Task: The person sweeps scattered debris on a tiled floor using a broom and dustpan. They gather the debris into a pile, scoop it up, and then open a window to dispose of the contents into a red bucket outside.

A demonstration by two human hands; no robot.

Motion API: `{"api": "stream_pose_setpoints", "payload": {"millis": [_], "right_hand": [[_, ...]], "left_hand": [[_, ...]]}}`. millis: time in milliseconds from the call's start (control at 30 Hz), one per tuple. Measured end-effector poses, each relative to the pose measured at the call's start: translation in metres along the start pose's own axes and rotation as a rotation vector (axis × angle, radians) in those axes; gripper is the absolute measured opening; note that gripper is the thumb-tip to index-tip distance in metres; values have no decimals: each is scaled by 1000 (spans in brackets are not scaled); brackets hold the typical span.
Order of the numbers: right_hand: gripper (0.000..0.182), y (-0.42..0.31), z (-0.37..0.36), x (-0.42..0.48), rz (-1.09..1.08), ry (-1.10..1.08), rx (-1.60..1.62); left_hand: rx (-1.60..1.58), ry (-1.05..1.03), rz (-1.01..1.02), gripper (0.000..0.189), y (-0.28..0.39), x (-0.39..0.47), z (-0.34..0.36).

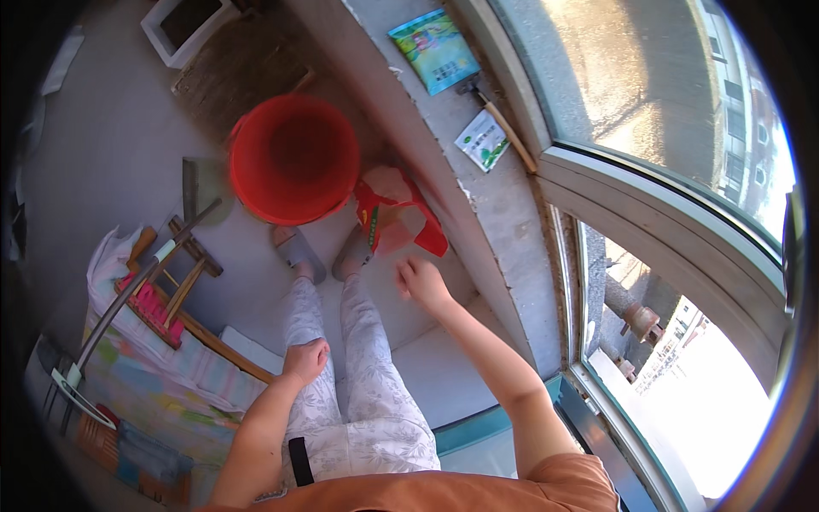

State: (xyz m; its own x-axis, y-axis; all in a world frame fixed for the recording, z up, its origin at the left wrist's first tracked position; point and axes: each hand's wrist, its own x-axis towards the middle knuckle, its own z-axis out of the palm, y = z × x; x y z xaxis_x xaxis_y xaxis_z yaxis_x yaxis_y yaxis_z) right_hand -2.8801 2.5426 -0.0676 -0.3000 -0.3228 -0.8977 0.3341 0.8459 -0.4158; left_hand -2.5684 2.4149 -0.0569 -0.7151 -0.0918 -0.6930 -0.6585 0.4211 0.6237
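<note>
My left hand (307,360) is curled into a loose fist in front of my left thigh, with nothing showing in it. Just below an opened red plastic bag (430,235) is my right hand (419,280), its fingers bent and slightly blurred; whether they pinch anything is not visible. The bag stands on the floor by my right foot with its mouth spread and its pale inside showing. Beside it, in front of my feet, is a large red plastic bucket (294,211). The bucket's inside is dark, so its contents cannot be made out.
On the concrete ledge (492,211) at right lie a blue-green packet (436,51), a hammer (508,134) and a small white-green sachet (482,141). A window (640,83) borders it. A wooden chair-like frame (192,281) and cloth (160,371) are at left. A white foam box (182,32) stands beyond.
</note>
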Motion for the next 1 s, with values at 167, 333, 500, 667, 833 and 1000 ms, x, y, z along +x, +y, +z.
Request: {"api": "stream_pose_setpoints", "payload": {"millis": [167,333,500,667,833,1000], "right_hand": [[29,107,53,202,-325,472,-778],[30,105,76,288,87,280,-741],[31,112,90,319,281,232,-626],[33,121,69,311,291,250,-192],[34,111,29,261,254,8,915],[35,103,30,182,186,-201,1360]], "left_hand": [[-30,-43,-12,7,-11,-5,4],[-93,-47,-63,7,-36,-9,12],[-125,-24,-89,8,-41,-10,7],[-99,17,-66,8,-36,-6,5],[-77,46,-51,8,-26,-6,5],[-40,44,-17,8,-4,3,-9]]}}
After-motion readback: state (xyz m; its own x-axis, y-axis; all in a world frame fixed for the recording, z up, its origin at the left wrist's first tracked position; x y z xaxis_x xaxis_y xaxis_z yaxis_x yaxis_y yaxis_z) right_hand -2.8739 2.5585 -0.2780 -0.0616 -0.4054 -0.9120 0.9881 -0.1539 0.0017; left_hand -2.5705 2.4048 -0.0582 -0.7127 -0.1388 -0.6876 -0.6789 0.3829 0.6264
